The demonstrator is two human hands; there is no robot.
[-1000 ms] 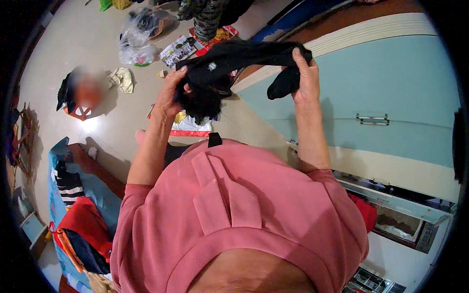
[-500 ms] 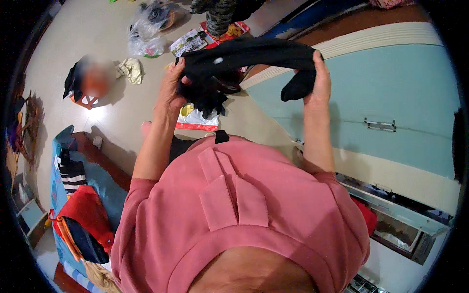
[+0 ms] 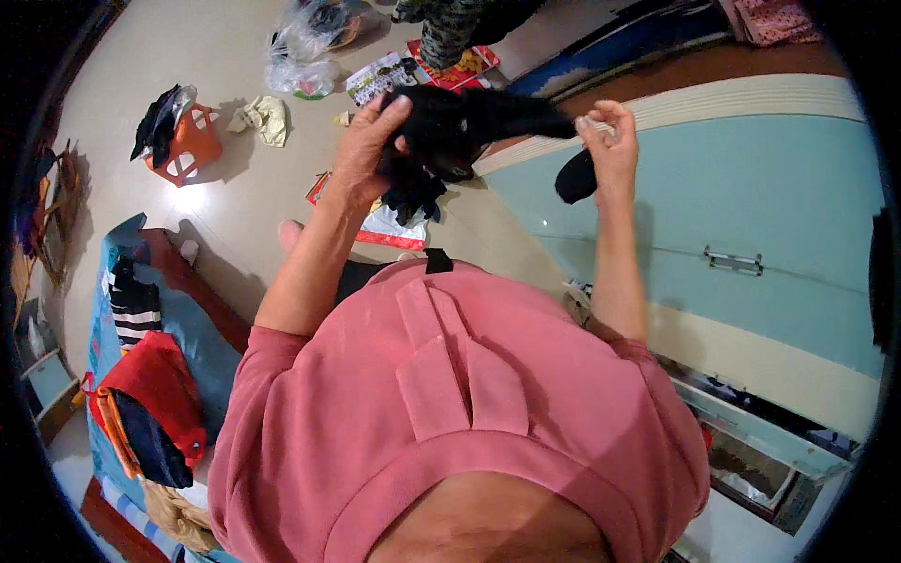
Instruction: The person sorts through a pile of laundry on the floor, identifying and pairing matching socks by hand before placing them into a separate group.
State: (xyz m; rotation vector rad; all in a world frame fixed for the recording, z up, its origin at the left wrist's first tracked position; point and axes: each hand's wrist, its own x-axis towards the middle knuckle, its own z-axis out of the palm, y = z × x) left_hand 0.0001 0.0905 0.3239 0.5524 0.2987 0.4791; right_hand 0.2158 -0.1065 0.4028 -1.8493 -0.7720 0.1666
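A long piece of stretchy black clothing, which looks like black tights, hangs in the air in front of me between both hands. My left hand is closed on its bunched left part, thumb on top, with loose folds drooping below. At the other end my right hand pinches the narrow stretched part between thumb and fingertips. A rounded, sock-like black end dangles beside the right wrist. Part of the cloth is smeared by motion.
An orange basket with dark clothes stands on the floor at left, near a pale cloth. Clear plastic bags lie farther off. Folded red clothing rests at lower left. A light-blue cabinet fills the right side.
The black tights were spread in a wide arc; now the left part is more bunched. My left hand has moved slightly right, and the right hand has gone from a fuller grip to a fingertip pinch.
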